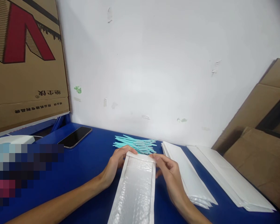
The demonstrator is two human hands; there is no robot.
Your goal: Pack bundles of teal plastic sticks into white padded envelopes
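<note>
The left hand (114,165) and right hand (170,171) were pinched on a padded envelope's (136,193) upper corners. Just beyond the envelope lay turquoise strips (135,143); left of it, a phone (76,137) and printed carton (30,77); right of it, two white stacks (186,174) and brown cardboard (252,165). Beneath it spread a blue table (88,168); behind it, a marked white wall (142,62)

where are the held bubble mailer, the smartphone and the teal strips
Held bubble mailer (135,189), head view: middle of its bubbled panel.
Smartphone (75,137), head view: middle of its dark screen.
Teal strips (138,145), head view: middle of the pile.
</note>
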